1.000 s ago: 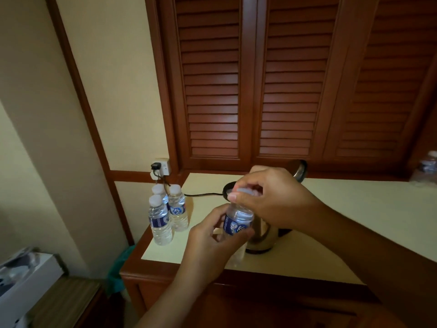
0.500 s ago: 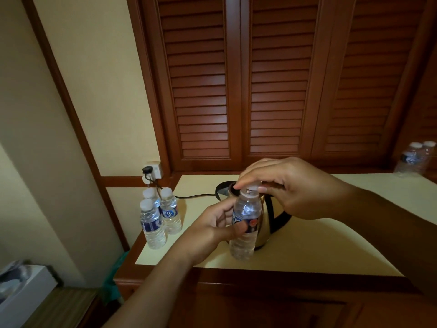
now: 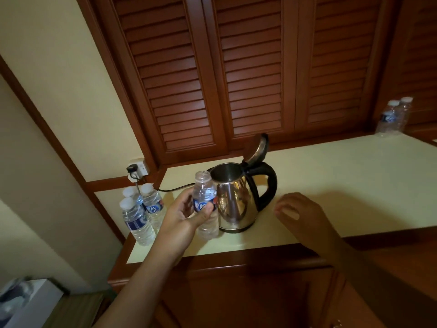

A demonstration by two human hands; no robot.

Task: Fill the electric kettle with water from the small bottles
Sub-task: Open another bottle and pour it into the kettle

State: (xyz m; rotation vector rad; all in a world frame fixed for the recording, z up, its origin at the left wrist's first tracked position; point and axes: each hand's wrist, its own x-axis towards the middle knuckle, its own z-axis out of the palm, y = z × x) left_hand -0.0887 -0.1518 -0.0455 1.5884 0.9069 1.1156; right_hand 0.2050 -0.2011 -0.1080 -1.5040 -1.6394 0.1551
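- Gone from the bottle neck since half a second ago: the cap. My right hand [image 3: 300, 215] has left the bottle top and now sits apart, on the far side of the kettle, low over the counter [image 3: 343, 185].
- Right hand, state: fingers curled inward. Whether the cap is tucked inside them I cannot tell.
- Left hand [image 3: 182, 216], state: thumb and fingers wrapped round the labelled middle of the open bottle [image 3: 205, 202], which is held upright with its mouth bare.
- Open bottle, position: just left of the kettle [image 3: 236, 202], neck close beside the kettle rim. Whether the two touch I cannot tell.
- Kettle: steel, standing on the counter between my two hands, black handle toward the right hand, lid [image 3: 256, 150] tipped up and back, mouth open.
- Task reading: uncapping looks done and no pouring has begun. By my judgement the next move is a tilt of the bottle rightward over the rim.
- Sealed bottles [image 3: 139, 214]: three, capped, clustered at the counter's left end, just left of my left hand.
- Far bottles [image 3: 393, 117]: two, capped, at the counter's right end, well apart from both hands.
- Power cord [image 3: 175, 189]: runs from the kettle's base side to the wall socket [image 3: 138, 166].
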